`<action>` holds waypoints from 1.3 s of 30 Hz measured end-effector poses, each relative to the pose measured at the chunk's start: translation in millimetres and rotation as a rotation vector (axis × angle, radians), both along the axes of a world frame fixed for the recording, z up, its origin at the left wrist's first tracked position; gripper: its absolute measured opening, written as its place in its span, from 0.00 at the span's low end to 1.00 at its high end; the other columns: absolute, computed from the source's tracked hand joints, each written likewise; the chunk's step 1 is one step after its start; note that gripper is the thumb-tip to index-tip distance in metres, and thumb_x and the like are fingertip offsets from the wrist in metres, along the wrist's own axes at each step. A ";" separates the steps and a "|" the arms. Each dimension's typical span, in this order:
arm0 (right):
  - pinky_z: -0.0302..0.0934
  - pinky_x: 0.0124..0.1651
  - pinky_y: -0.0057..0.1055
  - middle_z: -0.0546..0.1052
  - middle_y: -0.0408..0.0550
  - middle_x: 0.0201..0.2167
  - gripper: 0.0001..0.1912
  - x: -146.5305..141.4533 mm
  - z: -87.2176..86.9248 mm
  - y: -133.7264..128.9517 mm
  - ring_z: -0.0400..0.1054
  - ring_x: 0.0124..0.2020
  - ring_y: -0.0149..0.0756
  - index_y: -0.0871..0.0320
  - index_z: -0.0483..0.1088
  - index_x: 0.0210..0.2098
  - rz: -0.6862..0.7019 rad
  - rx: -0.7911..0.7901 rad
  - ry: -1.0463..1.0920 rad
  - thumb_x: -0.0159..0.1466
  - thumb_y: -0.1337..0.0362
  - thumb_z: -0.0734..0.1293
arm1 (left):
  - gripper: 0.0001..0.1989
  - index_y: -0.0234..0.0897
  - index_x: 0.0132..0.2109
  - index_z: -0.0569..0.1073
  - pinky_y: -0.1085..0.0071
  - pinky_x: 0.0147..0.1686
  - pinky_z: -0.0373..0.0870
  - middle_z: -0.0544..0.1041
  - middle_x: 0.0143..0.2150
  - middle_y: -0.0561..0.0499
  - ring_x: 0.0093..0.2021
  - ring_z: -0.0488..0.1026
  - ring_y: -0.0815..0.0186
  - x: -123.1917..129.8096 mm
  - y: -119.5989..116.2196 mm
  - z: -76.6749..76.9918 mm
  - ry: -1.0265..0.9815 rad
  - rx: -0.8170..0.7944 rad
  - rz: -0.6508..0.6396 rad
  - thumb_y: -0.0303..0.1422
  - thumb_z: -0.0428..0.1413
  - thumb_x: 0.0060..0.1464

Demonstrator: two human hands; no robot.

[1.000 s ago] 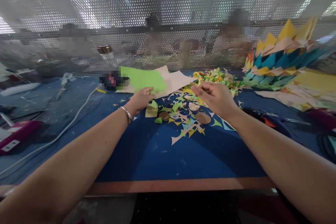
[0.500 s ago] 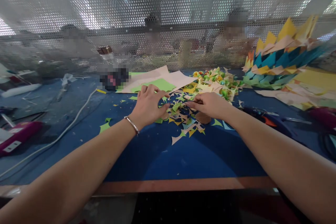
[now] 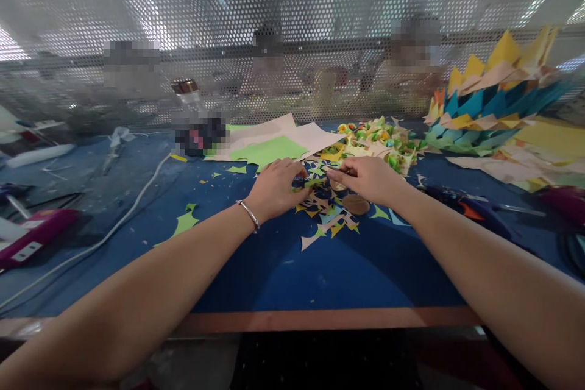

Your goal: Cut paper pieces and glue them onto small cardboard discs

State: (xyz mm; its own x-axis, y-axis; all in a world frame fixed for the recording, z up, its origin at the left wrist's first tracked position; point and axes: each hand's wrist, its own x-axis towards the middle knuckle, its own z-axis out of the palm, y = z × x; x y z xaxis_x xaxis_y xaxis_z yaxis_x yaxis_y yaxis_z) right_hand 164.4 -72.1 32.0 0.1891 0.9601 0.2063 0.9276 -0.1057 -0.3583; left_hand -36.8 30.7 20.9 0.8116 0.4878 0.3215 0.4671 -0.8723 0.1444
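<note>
Over a heap of cut paper scraps (image 3: 333, 219), my two hands come close together. My left hand (image 3: 278, 186), with a bracelet on its wrist, has its fingers curled and closed at the left end of a small green paper piece (image 3: 314, 183). From the other side my right hand (image 3: 368, 180) pinches at the same green piece with thumb and forefinger; its fingertips are partly hidden. A round brown disc (image 3: 355, 205) lies just below my right hand. Behind the hands are a green paper sheet (image 3: 269, 149) and larger pale sheets (image 3: 315, 137).
A pile of small folded paper pieces (image 3: 379, 140) stands at the back. On the right are a layered paper model (image 3: 484, 109) and a dark blue tool (image 3: 479, 210). A white cable (image 3: 132, 204) and magenta power strip (image 3: 39, 231) lie left. Perforated metal mesh (image 3: 292, 6) rises behind.
My left hand has moved right and its spread fingers have closed at the green paper piece. My right hand has stayed nearly in place, fingers still pinched. More of the brown disc shows.
</note>
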 end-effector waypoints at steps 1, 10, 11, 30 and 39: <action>0.49 0.28 0.34 0.65 0.45 0.19 0.23 0.5 -0.3 0.3 0.58 0.23 0.34 0.55 0.66 0.24 -0.002 0.012 0.019 0.67 0.44 0.62 | 0.15 0.36 0.45 0.74 0.59 0.47 0.67 0.78 0.45 0.43 0.47 0.73 0.53 0.5 0.4 -0.6 0.006 -0.008 -0.005 0.41 0.56 0.57; 0.44 0.25 0.33 0.60 0.40 0.15 0.29 3.8 4.0 -0.9 0.53 0.19 0.31 0.54 0.62 0.21 -0.055 0.261 0.166 0.63 0.36 0.63 | 0.09 0.39 0.36 0.76 0.62 0.42 0.68 0.80 0.39 0.46 0.42 0.75 0.57 3.2 3.2 -0.6 -0.042 -0.029 0.026 0.30 0.51 0.55; 0.44 0.25 0.32 0.59 0.40 0.15 0.30 4.2 5.5 -1.7 0.53 0.19 0.30 0.54 0.61 0.21 -0.067 0.294 0.177 0.62 0.36 0.64 | 0.09 0.39 0.36 0.76 0.63 0.41 0.69 0.79 0.39 0.46 0.41 0.75 0.58 4.5 1.8 0.0 -0.065 -0.052 0.030 0.31 0.51 0.56; 0.43 0.25 0.32 0.57 0.39 0.14 0.29 15.2 19.8 -5.1 0.50 0.19 0.30 0.54 0.60 0.19 -0.121 0.483 0.146 0.62 0.37 0.63 | 0.24 0.46 0.53 0.76 0.63 0.40 0.70 0.80 0.44 0.46 0.39 0.74 0.57 77.0 3.8 29.6 0.340 -0.217 -0.205 0.35 0.62 0.45; 0.44 0.26 0.32 0.59 0.39 0.15 0.29 21.4 20.7 -5.1 0.49 0.20 0.29 0.54 0.59 0.20 -0.105 0.490 0.183 0.61 0.37 0.63 | 0.07 0.34 0.31 0.79 0.64 0.32 0.70 0.75 0.23 0.49 0.28 0.73 0.61 114.8 17.9 31.8 0.088 -0.467 -0.146 0.23 0.59 0.41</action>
State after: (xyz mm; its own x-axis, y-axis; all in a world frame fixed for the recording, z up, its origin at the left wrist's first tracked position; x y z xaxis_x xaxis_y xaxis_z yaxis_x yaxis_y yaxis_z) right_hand 185.7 -77.3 52.8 0.3542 0.7333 0.5804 0.8387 0.0255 -0.5441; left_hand 78.0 48.6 52.7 0.8965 0.4425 0.0232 0.3725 -0.7811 0.5012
